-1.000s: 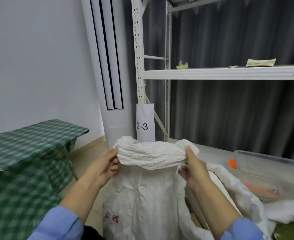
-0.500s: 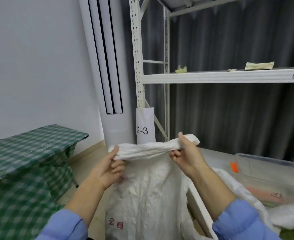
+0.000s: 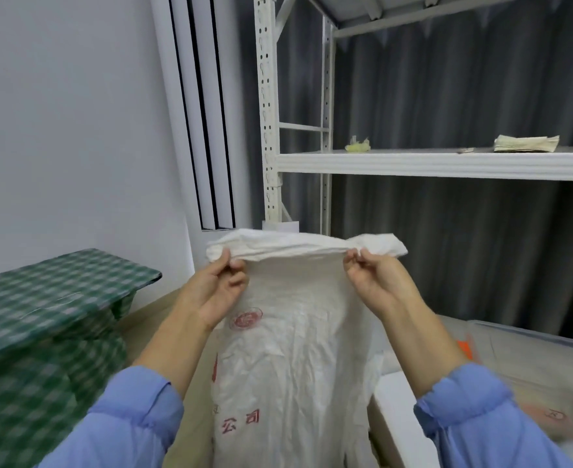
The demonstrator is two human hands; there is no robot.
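I have the white woven sack [image 3: 295, 366] upright in front of me, its rolled mouth [image 3: 298, 246] running level from side to side. My left hand [image 3: 217, 292] pinches one end, my right hand [image 3: 376, 285] the other, equally near; the body hangs straight below.

The light is soft and even, and shadows are faint; the white sack [image 3: 295, 349] looks bright. The wide lens bends the shelf post [image 3: 268, 113], and the right sleeve [image 3: 474, 410] and plastic box [image 3: 531, 359] in the lower corner are blurred.

white wall [image 3: 69, 113], metal shelving [image 3: 437, 162], checked table [image 3: 52, 292]
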